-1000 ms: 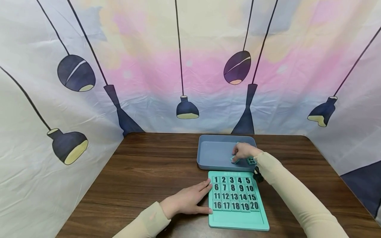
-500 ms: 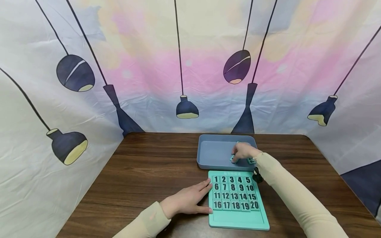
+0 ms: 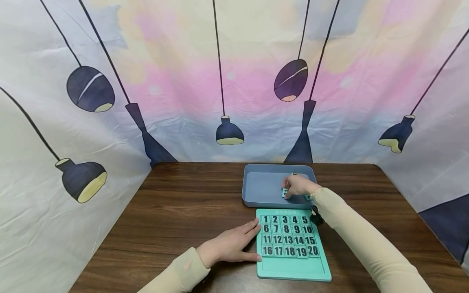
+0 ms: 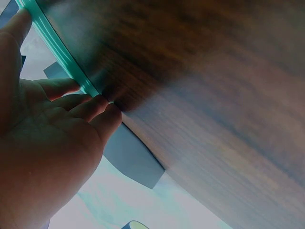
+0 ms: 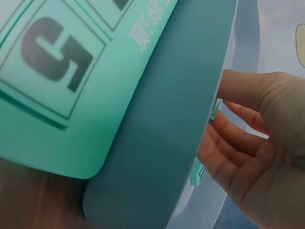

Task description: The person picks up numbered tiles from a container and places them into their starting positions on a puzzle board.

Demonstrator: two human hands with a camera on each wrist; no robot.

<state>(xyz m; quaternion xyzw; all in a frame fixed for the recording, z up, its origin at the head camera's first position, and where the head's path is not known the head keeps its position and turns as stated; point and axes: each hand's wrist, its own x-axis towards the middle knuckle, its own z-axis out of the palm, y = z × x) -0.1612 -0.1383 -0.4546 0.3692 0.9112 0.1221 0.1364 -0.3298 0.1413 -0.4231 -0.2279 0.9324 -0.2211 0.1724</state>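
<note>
My left hand (image 3: pixel 231 245) rests at the left edge of a mint-green number board (image 3: pixel 289 269), fingers and thumb against its side. Rows of number tiles from 1 to 20 fill the board above a bare bottom strip. In the left wrist view, the fingertips touch the board's rim (image 4: pixel 62 55). Over the blue-grey tray (image 3: pixel 261 185), my right hand (image 3: pixel 299 185) pinches a small green number tile (image 3: pixel 284 193) between thumb and fingers. The right wrist view shows that tile (image 5: pixel 216 109) partly hidden behind the tray wall, its number unreadable.
Another green tile (image 3: pixel 308 197) lies in the tray below the right hand, and one more (image 3: pixel 294 174) peeks out behind it. The tray stands just beyond the board's far edge on a brown wooden table (image 3: pixel 190 203). A printed cloth (image 3: pixel 176 81) hangs behind.
The right hand's fingertips have shifted slightly left in the tray, and the pinched tile has moved and turned with them. The left hand stays at the board's edge.
</note>
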